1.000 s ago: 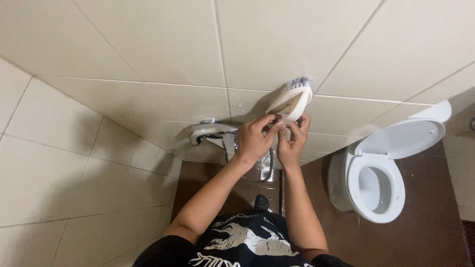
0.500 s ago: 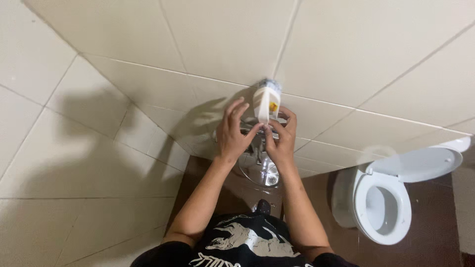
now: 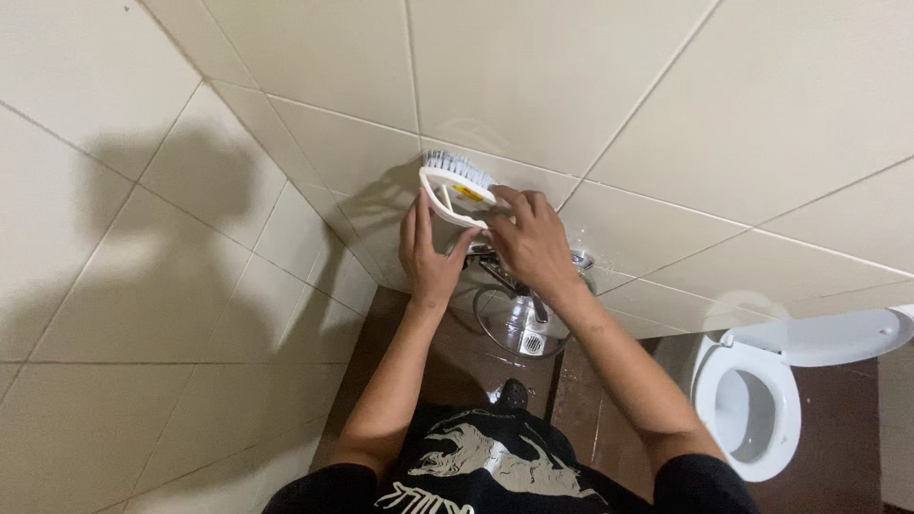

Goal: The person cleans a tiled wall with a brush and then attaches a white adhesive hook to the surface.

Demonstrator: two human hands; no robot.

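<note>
1. Right hand: raised to the wall, back of the hand toward the camera, fingers curled over the handle loop of the scrub brush and closed on it.

2. Left hand: just beside the right hand, palm toward the wall, fingers extended upward. Fingertips and thumb touch the lower left edge of the brush body; it steadies the brush but does not wrap around it.

3. Scrub brush: white plastic, oval body with an open loop handle, a yellow and red label on its back, and pale bristles with bluish tips. The bristles are pressed against the wall tiles, just above a grout line. The brush sits above both hands, tilted, its bristle side facing up and away from the camera.

4. Wall tiles: large, glossy, cream-coloured, with thin dark grout lines. The shadow of the person's head and arm falls on the tiles to the left.

5. Chrome tap fitting: mounted on the wall directly below the hands, partly hidden by the right wrist.

6. Bucket: clear, round rim, standing on the floor under the tap, between the two forearms.

7. Floor: dark brown and glossy.

8. Toilet: white, seat and lid raised, at the lower right, well apart from the hands.

9. Shirt: black with a pale printed graphic, at the bottom edge.
</note>
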